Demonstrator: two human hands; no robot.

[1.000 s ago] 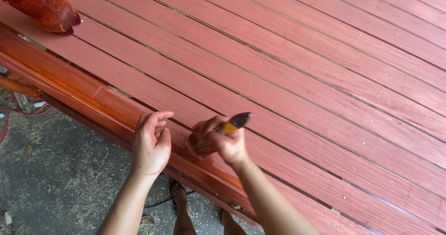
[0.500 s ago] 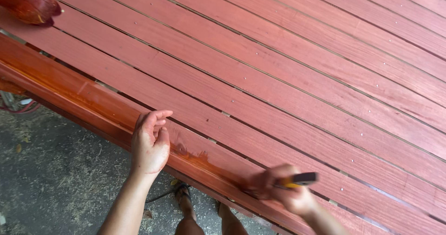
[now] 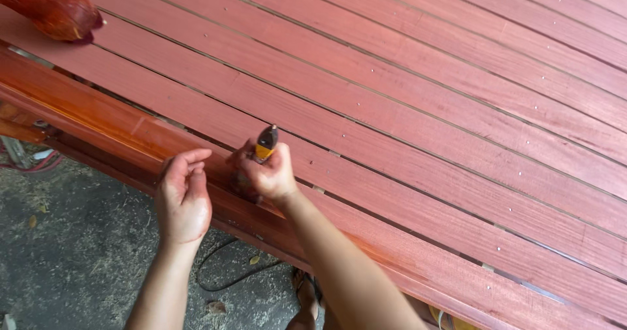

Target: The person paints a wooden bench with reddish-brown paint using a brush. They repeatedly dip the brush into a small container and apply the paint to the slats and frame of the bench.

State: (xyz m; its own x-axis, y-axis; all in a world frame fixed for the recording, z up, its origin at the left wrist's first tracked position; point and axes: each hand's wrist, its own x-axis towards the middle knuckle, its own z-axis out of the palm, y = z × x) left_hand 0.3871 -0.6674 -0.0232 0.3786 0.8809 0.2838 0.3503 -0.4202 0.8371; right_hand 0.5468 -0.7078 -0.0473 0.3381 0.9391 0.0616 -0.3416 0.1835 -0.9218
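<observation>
R hand clenched around a paintbrush: dark handle w/ yellow band sticks up past the knuckles, bristle end points down + is mostly hidden behind the fingers, sitting on the front rail of the slatted wood platform. L hand just beside it on the same rail edge, fingers released and loosely curled, holding nothing; can't tell if palm actually touches the wood. Hands close together but apart. Rail is glossy orange-red, looks wet; slats behind are duller red-brown w/ narrow gaps + small nail heads. Red-stained plastic bag lies at far left corner of the platform, well apart from both hands. Below the front edge: grey concrete floor w/ a black cable looping near the person's sandalled foot.
</observation>
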